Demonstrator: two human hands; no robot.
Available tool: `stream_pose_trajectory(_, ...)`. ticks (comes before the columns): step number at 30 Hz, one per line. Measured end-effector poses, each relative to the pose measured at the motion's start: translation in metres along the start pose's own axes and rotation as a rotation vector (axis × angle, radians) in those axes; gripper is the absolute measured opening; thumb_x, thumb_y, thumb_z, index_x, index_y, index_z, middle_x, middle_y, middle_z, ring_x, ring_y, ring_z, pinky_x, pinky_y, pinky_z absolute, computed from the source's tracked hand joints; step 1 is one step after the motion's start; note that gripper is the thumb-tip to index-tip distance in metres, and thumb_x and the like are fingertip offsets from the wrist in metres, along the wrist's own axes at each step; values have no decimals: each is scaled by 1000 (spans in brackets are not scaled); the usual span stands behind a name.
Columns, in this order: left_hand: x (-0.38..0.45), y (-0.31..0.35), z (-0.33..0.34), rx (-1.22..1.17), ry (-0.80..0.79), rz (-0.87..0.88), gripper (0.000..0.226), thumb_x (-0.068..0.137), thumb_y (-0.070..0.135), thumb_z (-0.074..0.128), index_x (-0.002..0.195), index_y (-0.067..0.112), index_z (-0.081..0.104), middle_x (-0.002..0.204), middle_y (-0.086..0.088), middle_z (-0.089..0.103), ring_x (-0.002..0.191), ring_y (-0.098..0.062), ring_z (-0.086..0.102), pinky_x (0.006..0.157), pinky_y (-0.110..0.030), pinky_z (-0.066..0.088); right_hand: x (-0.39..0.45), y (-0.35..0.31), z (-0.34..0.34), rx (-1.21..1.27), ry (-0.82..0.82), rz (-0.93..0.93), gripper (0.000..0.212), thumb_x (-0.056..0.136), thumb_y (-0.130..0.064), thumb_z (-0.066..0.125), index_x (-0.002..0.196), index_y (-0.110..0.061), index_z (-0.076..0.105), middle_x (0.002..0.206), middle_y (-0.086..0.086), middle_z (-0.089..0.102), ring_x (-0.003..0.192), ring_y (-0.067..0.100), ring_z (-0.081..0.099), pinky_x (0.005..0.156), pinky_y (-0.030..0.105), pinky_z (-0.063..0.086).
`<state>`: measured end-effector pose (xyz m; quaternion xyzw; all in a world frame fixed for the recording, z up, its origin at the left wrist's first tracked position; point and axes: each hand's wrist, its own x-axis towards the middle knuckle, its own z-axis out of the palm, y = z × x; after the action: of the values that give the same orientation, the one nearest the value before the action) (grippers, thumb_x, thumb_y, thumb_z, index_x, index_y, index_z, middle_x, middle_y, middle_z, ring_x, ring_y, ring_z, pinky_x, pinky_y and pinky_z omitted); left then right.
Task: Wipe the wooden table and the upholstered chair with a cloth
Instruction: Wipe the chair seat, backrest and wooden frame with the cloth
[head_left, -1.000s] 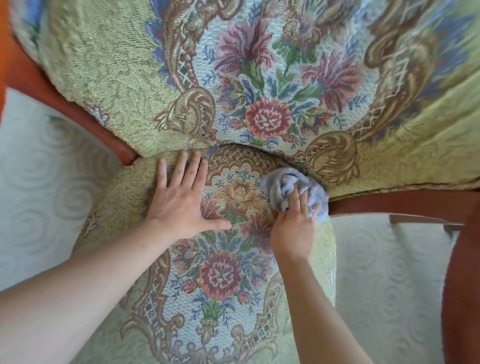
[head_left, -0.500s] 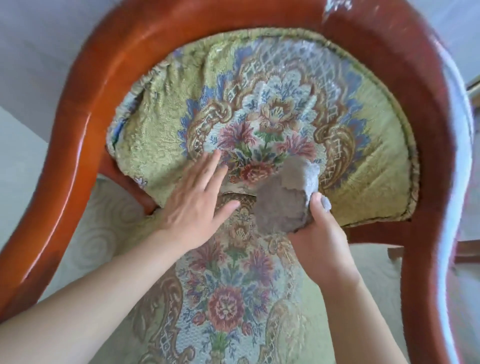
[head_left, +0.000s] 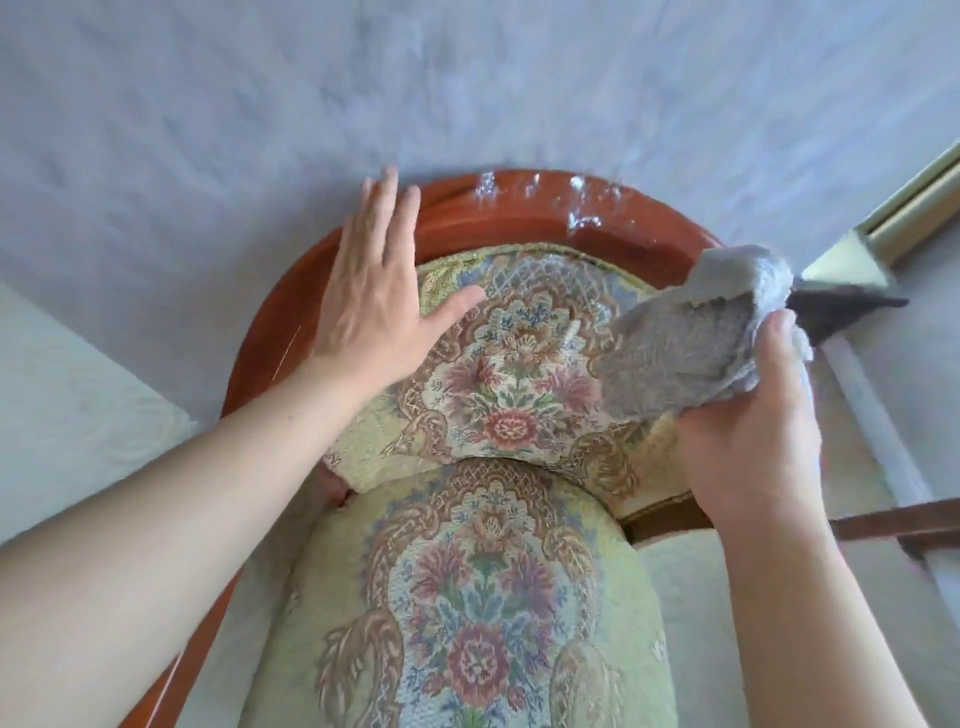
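Upholstered chair (head_left: 498, 395) faces the person, backrest against the wall (head_left: 208, 130). Right hand (head_left: 748, 426) grips the grey cloth (head_left: 691, 338) bunched, lifted beside the backrest's right edge. Left hand (head_left: 371, 296), fingers straight and spread, lies over the wooden frame (head_left: 519, 218). Recommended: flatten cloth, wipe backrest top downward in overlapping strokes.

Pale wall (head_left: 467, 93), patterned floor (head_left: 78, 415)
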<state>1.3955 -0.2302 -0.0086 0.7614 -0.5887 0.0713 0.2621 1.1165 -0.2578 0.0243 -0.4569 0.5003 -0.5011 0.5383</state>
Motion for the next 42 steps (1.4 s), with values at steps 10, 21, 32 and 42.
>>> stream_pose_trajectory(10, 42, -12, 29, 232, 42, -23, 132, 51, 99, 47, 148, 10, 34, 147, -11, 43, 130, -30, 46, 107, -42, 31, 63, -21, 8, -266, 383, -428, 32, 94, -43, 54, 63, -35, 56, 79, -13, 58, 68, 5, 49, 68, 26, 42)
stream_pose_trajectory(21, 45, -19, 42, 280, 116, -6, 124, 55, 95, 46, 143, 9, 38, 132, -15, 50, 112, -33, 45, 95, -43, 30, 97, 34, 43, -1127, 362, -429, 56, 104, -45, 18, 158, -31, 14, 165, 13, 16, 152, 34, 5, 123, 48, -1)
stream_pose_trajectory(32, 44, -20, 39, 268, 100, -6, 122, 53, 89, 65, 140, 6, 44, 129, -15, 54, 111, -32, 45, 93, -42, 31, 99, 12, 98, -834, 228, -562, 72, 100, -49, 35, 158, -10, 15, 162, 4, 27, 151, 24, 16, 123, 48, 9)
stream_pose_trajectory(42, 43, -24, 49, 273, 205, 29, 110, 67, 90, 59, 138, 7, 46, 126, -14, 57, 106, -34, 53, 93, -45, 36, 72, 22, 151, -978, -34, -695, 64, 101, -49, 27, 157, -19, 25, 162, 15, 24, 153, 34, 3, 122, 56, 0)
